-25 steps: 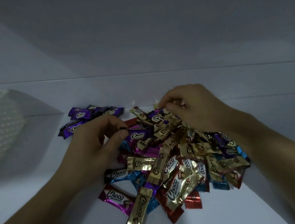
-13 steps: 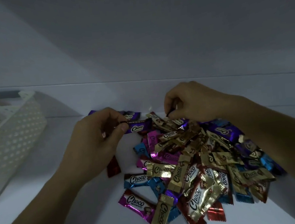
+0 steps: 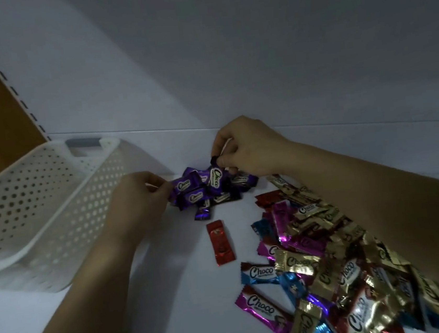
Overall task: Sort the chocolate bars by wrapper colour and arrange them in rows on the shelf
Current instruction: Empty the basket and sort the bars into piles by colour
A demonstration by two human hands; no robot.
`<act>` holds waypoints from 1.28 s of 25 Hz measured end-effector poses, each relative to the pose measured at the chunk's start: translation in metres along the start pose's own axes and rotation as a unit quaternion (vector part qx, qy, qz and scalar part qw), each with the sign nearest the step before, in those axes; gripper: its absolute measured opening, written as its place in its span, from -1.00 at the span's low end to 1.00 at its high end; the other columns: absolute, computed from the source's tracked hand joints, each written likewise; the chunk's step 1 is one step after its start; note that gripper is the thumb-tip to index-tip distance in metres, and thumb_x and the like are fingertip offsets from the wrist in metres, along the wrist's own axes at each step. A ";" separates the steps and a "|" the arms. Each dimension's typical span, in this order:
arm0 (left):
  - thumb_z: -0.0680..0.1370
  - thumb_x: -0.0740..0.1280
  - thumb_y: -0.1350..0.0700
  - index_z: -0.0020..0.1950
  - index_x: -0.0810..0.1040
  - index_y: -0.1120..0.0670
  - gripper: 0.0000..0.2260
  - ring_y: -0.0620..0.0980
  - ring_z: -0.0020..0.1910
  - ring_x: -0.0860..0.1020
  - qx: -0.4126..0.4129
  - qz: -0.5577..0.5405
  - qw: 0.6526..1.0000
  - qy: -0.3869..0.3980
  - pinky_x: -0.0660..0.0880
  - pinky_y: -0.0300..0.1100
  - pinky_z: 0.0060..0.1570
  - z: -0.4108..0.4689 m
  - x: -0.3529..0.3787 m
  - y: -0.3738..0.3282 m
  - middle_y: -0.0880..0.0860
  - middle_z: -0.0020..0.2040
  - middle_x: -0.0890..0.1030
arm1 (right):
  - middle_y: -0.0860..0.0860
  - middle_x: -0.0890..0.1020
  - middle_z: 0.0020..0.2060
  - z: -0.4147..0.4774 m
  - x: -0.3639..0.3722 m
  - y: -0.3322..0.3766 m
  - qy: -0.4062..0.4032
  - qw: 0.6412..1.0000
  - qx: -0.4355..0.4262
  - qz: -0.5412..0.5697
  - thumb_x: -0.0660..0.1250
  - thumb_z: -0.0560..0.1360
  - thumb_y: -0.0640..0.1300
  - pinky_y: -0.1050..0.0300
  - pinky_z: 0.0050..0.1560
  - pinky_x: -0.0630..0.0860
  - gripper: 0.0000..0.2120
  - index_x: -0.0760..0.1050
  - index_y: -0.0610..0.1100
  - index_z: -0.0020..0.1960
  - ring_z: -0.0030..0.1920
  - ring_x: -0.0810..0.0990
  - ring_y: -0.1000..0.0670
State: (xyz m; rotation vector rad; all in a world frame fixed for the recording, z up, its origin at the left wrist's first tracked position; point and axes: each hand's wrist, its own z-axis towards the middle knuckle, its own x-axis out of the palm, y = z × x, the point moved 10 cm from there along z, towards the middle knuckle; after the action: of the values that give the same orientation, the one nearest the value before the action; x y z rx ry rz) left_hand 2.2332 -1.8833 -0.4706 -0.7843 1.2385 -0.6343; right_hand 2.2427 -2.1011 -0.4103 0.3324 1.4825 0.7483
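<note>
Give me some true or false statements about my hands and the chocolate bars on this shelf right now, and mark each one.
1. The left hand pinches a purple bar. True.
2. The right hand holds a gold bar. False: it pinches another purple bar.
3. The basket stands right of the mixed pile. False: the basket is on the left, the pile on the right.
4. A red bar lies alone on the shelf. True.
5. The purple group lies further back than the red bar. True.
</note>
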 end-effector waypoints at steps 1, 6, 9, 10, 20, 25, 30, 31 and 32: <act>0.52 0.44 0.11 -0.26 0.62 0.08 -0.84 0.00 -0.50 0.52 -0.003 0.009 1.000 -0.008 0.42 -0.19 -0.39 0.000 -0.002 0.001 0.07 -0.38 0.66 | 0.08 0.66 -0.25 0.005 0.006 0.005 0.001 1.000 -0.009 -0.012 0.48 0.49 -0.21 0.39 -0.32 0.45 -0.93 0.66 -0.07 -0.05 -0.23 0.65 0.12; 0.50 0.44 -0.05 -0.31 0.60 0.07 -0.74 0.05 -0.30 0.63 0.032 0.127 0.991 -0.017 0.45 -0.14 -0.26 -0.002 -0.002 -0.005 0.05 -0.35 0.65 | 0.11 0.64 -0.21 0.019 0.025 0.005 -0.020 0.999 -0.004 -0.034 0.50 0.48 -0.12 0.23 -0.11 0.52 -0.96 0.65 -0.03 -0.09 -0.16 0.61 0.12; 0.49 0.43 -0.07 -0.21 0.61 0.03 -0.81 0.08 -0.24 0.63 0.045 0.144 0.988 -0.030 0.44 -0.15 -0.21 -0.005 -0.009 -0.012 -0.03 -0.34 0.60 | 0.08 0.63 -0.12 0.010 0.016 0.003 -0.055 0.998 -0.013 -0.023 0.49 0.49 -0.07 0.22 -0.05 0.53 -0.86 0.62 -0.05 0.03 -0.12 0.60 0.12; 0.50 0.43 -0.04 -0.17 0.61 0.02 -0.84 0.08 -0.24 0.61 0.064 0.144 0.987 -0.032 0.41 -0.16 -0.21 -0.007 -0.009 -0.019 -0.04 -0.33 0.58 | 0.08 0.64 -0.11 0.002 0.008 0.004 -0.069 0.997 -0.027 -0.021 0.48 0.50 -0.08 0.27 -0.08 0.51 -0.86 0.61 -0.04 0.04 -0.14 0.58 0.17; 0.57 0.39 0.11 0.00 0.63 -0.05 -0.93 -0.28 -0.14 0.56 0.361 0.078 0.915 0.163 0.42 -0.46 -0.16 -0.088 0.053 -0.108 -0.22 -0.19 0.60 | 0.25 0.64 -0.09 -0.141 -0.047 -0.037 -0.091 0.991 -0.057 -0.082 0.42 0.54 -0.13 0.45 -0.04 0.46 -0.86 0.64 0.06 0.07 -0.05 0.59 0.23; 0.56 0.40 0.15 0.02 0.63 -0.02 -0.90 -0.17 -0.16 0.55 0.393 0.036 0.901 0.179 0.39 -0.46 -0.19 -0.115 0.073 -0.120 -0.22 -0.22 0.55 | 0.18 0.68 -0.05 -0.160 -0.064 -0.060 -0.117 0.989 -0.052 -0.073 0.42 0.55 -0.15 0.27 0.08 0.53 -0.86 0.65 0.01 0.08 0.00 0.62 0.19; 0.57 0.39 0.06 -0.05 0.60 0.00 -0.96 -0.09 -0.18 0.54 0.445 -0.027 0.861 0.243 0.42 -0.37 -0.17 -0.147 0.085 -0.141 -0.16 -0.18 0.56 | 0.21 0.67 -0.11 -0.163 -0.066 -0.055 -0.075 0.992 -0.070 -0.070 0.42 0.55 -0.15 0.32 0.02 0.52 -0.88 0.67 -0.02 0.07 -0.05 0.62 0.20; 0.55 0.41 0.00 -0.08 0.59 -0.01 -0.92 -0.09 -0.20 0.55 0.449 -0.042 0.852 0.266 0.44 -0.34 -0.20 -0.156 0.088 -0.144 -0.16 -0.20 0.55 | 0.21 0.67 -0.14 -0.164 -0.069 -0.052 -0.074 0.992 -0.076 -0.070 0.43 0.55 -0.15 0.32 -0.01 0.51 -0.89 0.67 -0.01 0.05 -0.06 0.62 0.20; 0.51 0.47 -0.04 -0.09 0.59 -0.01 -0.86 -0.08 -0.22 0.56 0.451 -0.048 0.842 0.291 0.45 -0.30 -0.24 -0.165 0.093 -0.147 -0.14 -0.22 0.55 | 0.20 0.67 -0.17 -0.165 -0.072 -0.050 -0.073 0.992 -0.079 -0.070 0.44 0.54 -0.14 0.30 -0.04 0.52 -0.90 0.67 -0.01 0.04 -0.09 0.62 0.19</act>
State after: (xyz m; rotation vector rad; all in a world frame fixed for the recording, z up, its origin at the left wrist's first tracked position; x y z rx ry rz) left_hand 2.0923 -2.0725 -0.4276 0.1747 1.2333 -1.4683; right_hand 2.1008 -2.2226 -0.4021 0.1566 1.2852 0.7086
